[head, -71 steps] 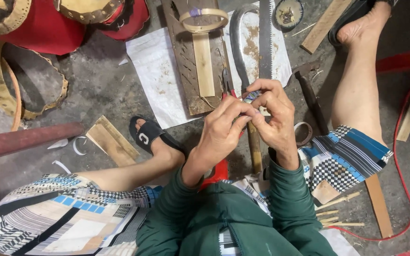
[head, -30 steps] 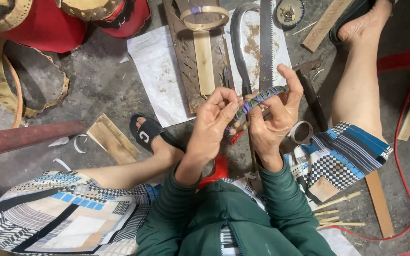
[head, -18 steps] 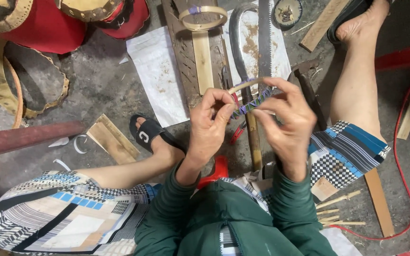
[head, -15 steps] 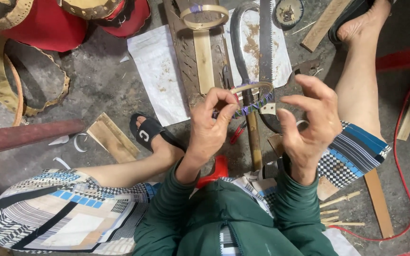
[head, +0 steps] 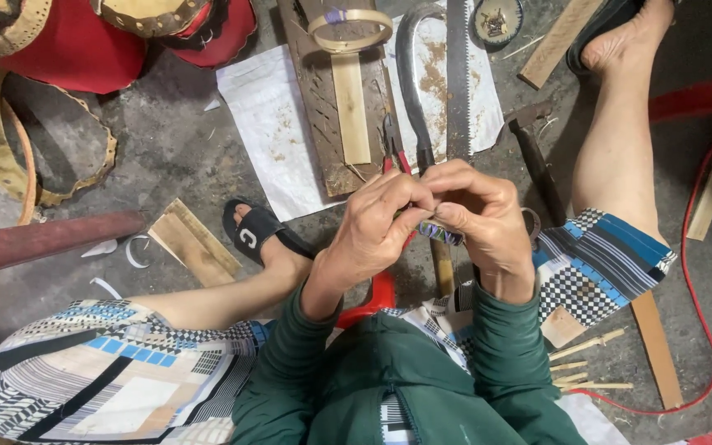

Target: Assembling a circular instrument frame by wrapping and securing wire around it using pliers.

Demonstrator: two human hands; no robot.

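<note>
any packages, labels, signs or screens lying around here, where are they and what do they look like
No signs or screens show.
White plastic bag: flat on the floor, left of the wooden board, rectangular, dusty.
Second white bag: under the curved blade and saw, speckled with brown sawdust.
Sandal: black, small white mark on the strap.

A saw blade [head: 457,74] and curved knife [head: 409,82] lie at top centre beside a bamboo ring [head: 349,29], a hammer [head: 533,152] right of them, red cloth [head: 84,45] upper left.
</note>
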